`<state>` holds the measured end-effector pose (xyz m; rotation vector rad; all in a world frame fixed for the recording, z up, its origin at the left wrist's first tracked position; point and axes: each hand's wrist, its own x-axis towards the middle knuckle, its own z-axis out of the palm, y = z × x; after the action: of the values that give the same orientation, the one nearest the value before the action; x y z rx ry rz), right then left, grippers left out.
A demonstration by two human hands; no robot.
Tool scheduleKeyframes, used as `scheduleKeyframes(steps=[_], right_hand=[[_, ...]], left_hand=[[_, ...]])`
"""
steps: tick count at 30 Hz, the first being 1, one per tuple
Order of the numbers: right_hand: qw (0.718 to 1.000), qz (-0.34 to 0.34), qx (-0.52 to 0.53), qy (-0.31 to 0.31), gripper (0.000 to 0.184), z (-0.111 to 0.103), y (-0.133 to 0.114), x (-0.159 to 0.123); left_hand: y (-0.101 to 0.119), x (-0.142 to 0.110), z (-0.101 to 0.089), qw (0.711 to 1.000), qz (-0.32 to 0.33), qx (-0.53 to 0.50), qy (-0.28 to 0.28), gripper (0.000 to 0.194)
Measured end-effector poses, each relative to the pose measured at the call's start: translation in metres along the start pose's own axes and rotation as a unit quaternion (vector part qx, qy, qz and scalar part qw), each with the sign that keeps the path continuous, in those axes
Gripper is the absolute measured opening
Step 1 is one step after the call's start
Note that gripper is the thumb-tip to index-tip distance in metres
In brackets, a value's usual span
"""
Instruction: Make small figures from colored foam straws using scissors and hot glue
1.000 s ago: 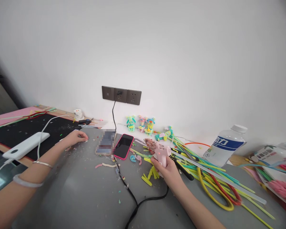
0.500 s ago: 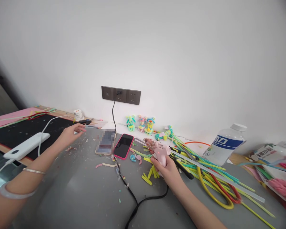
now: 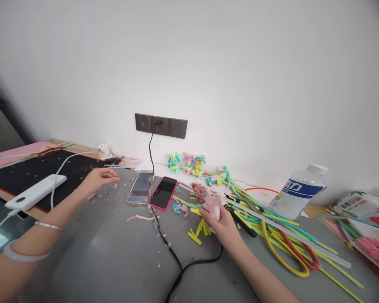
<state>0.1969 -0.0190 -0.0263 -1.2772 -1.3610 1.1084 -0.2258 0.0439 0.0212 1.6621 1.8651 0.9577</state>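
My right hand (image 3: 222,225) is wrapped round a pink hot glue gun (image 3: 213,204), its nozzle crusted with brown residue and pointing left. A long translucent glue stick (image 3: 290,231) extends from the gun's back to the right. Over the table's left part, my left hand (image 3: 101,178) hovers with fingertips drawn together in a pinch; whatever they hold, if anything, is too small to make out. Under the glue gun lie short yellow fuzzy stem pieces (image 3: 195,237). A blue curl (image 3: 176,209) and a pink curl (image 3: 184,211) rest beside them.
Two phones lie mid-table, one pixelated (image 3: 141,188), one pink-edged (image 3: 164,192). Small fuzzy figures (image 3: 173,163) stand by the wall. A black cable (image 3: 173,252) crosses the front. Pliers (image 3: 241,221), coloured stems (image 3: 271,242) and a bottle (image 3: 298,193) fill the right; a white power bank (image 3: 36,192) sits left.
My left hand has lowered slightly, and its fingers have closed from loosely spread to pinched. The right hand and the glue gun have stayed in place.
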Motion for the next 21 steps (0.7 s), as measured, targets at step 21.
scheduleKeyframes(steps=[21], right_hand=[[1.000, 0.014, 0.019, -0.015, 0.058, 0.001, 0.000, 0.000]], left_hand=[[-0.016, 0.011, 0.006, 0.998, 0.004, 0.052, 0.024, 0.038]])
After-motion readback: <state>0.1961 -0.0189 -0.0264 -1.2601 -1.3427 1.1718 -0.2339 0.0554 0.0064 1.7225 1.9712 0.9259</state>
